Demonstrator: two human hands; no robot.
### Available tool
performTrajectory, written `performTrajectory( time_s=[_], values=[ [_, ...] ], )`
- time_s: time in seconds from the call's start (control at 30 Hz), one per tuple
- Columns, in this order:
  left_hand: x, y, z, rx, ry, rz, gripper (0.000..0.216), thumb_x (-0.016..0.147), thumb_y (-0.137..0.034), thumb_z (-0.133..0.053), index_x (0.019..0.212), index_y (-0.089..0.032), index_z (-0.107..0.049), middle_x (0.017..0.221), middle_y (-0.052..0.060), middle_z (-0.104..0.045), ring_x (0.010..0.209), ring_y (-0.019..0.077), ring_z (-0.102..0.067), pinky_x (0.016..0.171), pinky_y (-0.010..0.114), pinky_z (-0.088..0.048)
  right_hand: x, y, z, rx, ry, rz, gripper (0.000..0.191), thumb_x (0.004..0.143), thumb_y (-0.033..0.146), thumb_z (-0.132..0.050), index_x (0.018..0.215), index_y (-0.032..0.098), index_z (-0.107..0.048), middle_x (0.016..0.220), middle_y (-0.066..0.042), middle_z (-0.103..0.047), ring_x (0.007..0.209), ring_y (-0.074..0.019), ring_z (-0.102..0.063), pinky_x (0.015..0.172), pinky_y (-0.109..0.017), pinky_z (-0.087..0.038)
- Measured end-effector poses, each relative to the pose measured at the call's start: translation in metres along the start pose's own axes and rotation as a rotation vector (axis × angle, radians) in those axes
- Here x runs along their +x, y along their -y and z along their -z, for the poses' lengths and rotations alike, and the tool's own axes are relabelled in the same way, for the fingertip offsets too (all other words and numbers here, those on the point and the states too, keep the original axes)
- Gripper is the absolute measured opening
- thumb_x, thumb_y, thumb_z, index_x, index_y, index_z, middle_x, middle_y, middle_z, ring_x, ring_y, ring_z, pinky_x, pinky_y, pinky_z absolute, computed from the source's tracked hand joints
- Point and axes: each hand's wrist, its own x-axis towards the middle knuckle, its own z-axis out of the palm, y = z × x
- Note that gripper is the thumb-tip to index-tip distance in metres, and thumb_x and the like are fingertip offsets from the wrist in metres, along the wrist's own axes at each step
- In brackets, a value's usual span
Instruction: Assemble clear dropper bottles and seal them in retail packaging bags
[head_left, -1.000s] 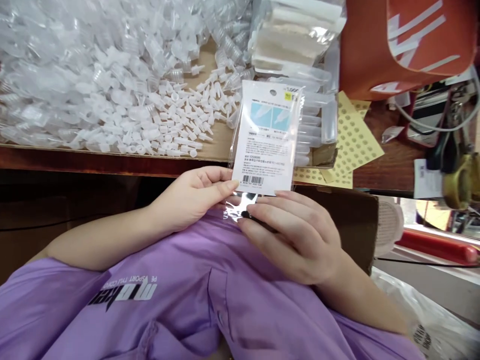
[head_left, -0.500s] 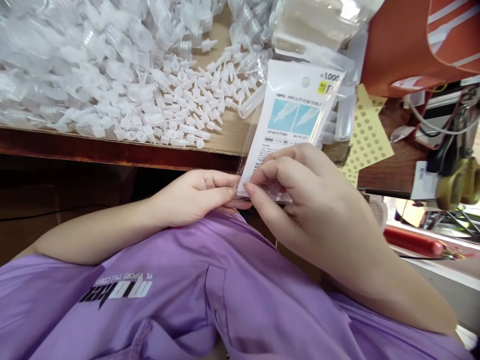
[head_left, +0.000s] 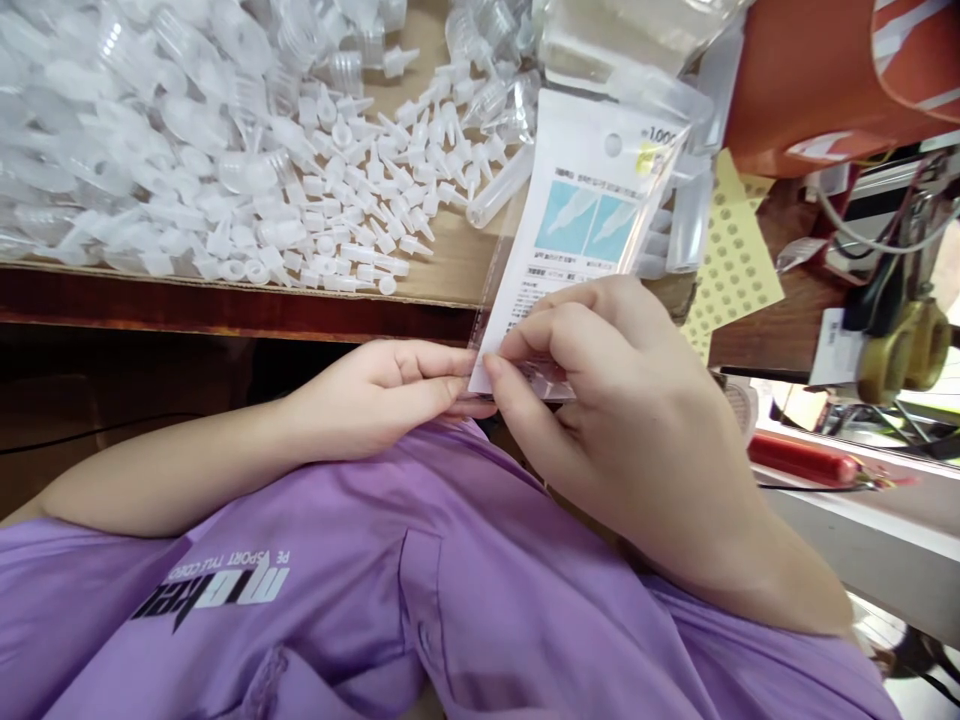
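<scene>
I hold a clear plastic retail packet (head_left: 581,215) with a white printed card inside, upright above my lap. My left hand (head_left: 375,395) pinches its lower left corner between thumb and fingers. My right hand (head_left: 622,400) covers the packet's bottom edge, its fingers curled and pressed on the flap there. Behind the packet, a heap of small translucent plastic bottles and nozzle tips (head_left: 262,170) lies on a cardboard sheet (head_left: 450,270) on the wooden table.
Yellow dotted sticker sheets (head_left: 731,260) lie right of the packet. An orange bag (head_left: 817,70) sits at the top right, with cables and a tape roll (head_left: 900,350) beside it. More clear bagged packets (head_left: 600,40) lie behind. My purple shirt fills the foreground.
One second ago my right hand lay below the packet; it has since risen over the bottom edge and pinched it. The packet tilted to the right. My left hand stayed on its corner.
</scene>
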Motion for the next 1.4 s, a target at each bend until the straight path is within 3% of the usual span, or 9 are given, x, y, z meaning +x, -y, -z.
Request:
performTrajectory(
  time_s=[0.17,0.47,0.67,0.8,1.0,1.23,1.4],
  values=[
    [0.000,-0.001,-0.001,-0.005,0.021,-0.010,0.028,0.094,-0.007,-0.056,0.097,-0.020,-0.080,0.103,0.003,-0.079,0.092,0.0115,-0.074,0.102,0.026,-0.051,-0.002,0.000,-0.003,-0.009,-0.033,0.008,0.011,0.089,0.017,-0.056,0.081,0.012,-0.062,0.081,-0.010,-0.058,0.077,-0.0198,-0.057,0.069,-0.033,-0.052],
    [-0.003,0.006,0.002,-0.035,-0.009,-0.016,0.018,0.090,-0.013,-0.064,0.096,-0.019,-0.080,0.092,0.003,-0.079,0.091,0.0144,-0.073,0.098,0.029,-0.052,-0.005,0.001,-0.009,-0.074,-0.084,-0.002,0.011,0.090,0.019,-0.056,0.080,0.015,-0.060,0.084,-0.012,-0.061,0.079,-0.0222,-0.059,0.071,-0.035,-0.054],
    [-0.004,0.002,-0.007,0.117,-0.069,-0.050,0.007,0.084,-0.009,-0.071,0.088,-0.015,-0.071,0.072,-0.005,-0.069,0.067,0.0045,-0.062,0.075,0.015,-0.051,-0.008,0.001,-0.015,-0.076,-0.135,-0.014,0.010,0.089,0.020,-0.058,0.080,0.015,-0.059,0.083,-0.010,-0.061,0.079,-0.0200,-0.061,0.072,-0.033,-0.055],
    [-0.003,0.000,-0.010,0.305,-0.137,-0.097,0.008,0.084,-0.009,-0.070,0.081,-0.014,-0.065,0.073,-0.005,-0.063,0.069,0.0047,-0.057,0.066,0.013,-0.045,-0.010,0.001,-0.017,-0.039,-0.160,-0.041,0.010,0.087,0.020,-0.061,0.079,0.015,-0.060,0.081,-0.009,-0.061,0.076,-0.0179,-0.060,0.071,-0.031,-0.055],
    [-0.004,0.003,-0.005,0.501,-0.124,-0.141,0.015,0.097,-0.020,-0.051,0.087,-0.016,-0.061,0.083,-0.002,-0.064,0.079,0.0083,-0.058,0.073,0.017,-0.045,-0.013,0.000,-0.021,-0.008,-0.216,-0.069,0.010,0.087,0.019,-0.061,0.077,0.018,-0.059,0.081,-0.007,-0.062,0.075,-0.0161,-0.058,0.070,-0.030,-0.053],
    [-0.006,0.005,-0.007,0.559,-0.196,-0.112,0.026,0.099,-0.035,-0.048,0.084,-0.016,-0.059,0.083,0.000,-0.062,0.082,0.0126,-0.058,0.082,0.023,-0.046,-0.016,0.002,-0.025,0.041,-0.277,-0.083,0.009,0.087,0.018,-0.062,0.079,0.019,-0.057,0.080,-0.005,-0.061,0.076,-0.0156,-0.059,0.069,-0.030,-0.052],
    [-0.004,0.006,-0.007,0.675,-0.213,-0.150,0.028,0.099,-0.035,-0.045,0.081,-0.017,-0.056,0.078,-0.001,-0.056,0.078,0.0132,-0.056,0.082,0.025,-0.046,-0.019,0.004,-0.026,0.011,-0.305,-0.121,0.005,0.087,0.020,-0.065,0.085,0.018,-0.061,0.085,-0.007,-0.064,0.081,-0.0162,-0.061,0.072,-0.030,-0.054]
  ],
)
